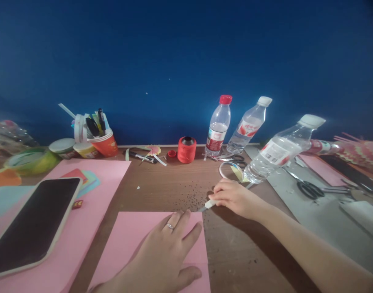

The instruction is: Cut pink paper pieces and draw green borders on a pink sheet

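My left hand lies flat and open on a small pink paper sheet near the table's front edge, a ring on one finger. My right hand is closed round a thin white-handled cutter, whose tip touches the sheet's top right corner. Black specks are scattered on the brown table just beyond the sheet.
A phone lies on a larger pink sheet at left. At the back stand a cup of pens, a red thread spool, three water bottles and tape rolls. Black scissors rest at right.
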The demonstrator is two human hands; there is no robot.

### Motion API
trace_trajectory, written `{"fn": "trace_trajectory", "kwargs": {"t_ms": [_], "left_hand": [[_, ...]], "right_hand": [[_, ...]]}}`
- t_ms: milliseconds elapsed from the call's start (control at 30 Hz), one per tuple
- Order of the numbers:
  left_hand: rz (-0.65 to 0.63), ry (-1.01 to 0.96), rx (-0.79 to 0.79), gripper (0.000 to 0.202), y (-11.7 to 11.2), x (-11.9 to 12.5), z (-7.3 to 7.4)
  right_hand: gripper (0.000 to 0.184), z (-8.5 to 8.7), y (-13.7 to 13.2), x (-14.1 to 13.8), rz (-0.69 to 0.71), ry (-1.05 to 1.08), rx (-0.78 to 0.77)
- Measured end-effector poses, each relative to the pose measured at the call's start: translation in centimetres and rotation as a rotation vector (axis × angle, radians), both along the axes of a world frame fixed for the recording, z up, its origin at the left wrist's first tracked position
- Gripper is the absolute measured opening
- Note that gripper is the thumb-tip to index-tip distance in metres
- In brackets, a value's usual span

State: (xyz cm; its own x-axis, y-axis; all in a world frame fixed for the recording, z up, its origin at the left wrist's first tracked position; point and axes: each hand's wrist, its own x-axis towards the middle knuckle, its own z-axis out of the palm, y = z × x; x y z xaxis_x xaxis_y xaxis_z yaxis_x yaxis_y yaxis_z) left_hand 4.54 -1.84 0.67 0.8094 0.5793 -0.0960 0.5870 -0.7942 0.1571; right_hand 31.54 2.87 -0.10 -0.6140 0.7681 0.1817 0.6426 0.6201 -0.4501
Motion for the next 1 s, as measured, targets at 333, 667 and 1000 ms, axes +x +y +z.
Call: {"fn": "trace_trajectory", "kwargs": {"t_ms": [333,667,1000], "left_hand": [[0.016,0.036,-0.003,0.068,-0.2,0.2,0.4],[-0.011,0.0,-0.05,0.066,-0.3,0.1,-0.4],[-0.006,0.025,-0.044,0.067,-0.4,0.3,0.5]], "right_hand": [[0.02,-0.1,-0.1,-0.6,-0.001,-0.002,0.005],[0.02,-0.2,-0.1,-1.3,-0.009,-0.014,0.036],[0.02,-0.1,0.0,-1.0,0.001,0.009,0.02]]}}
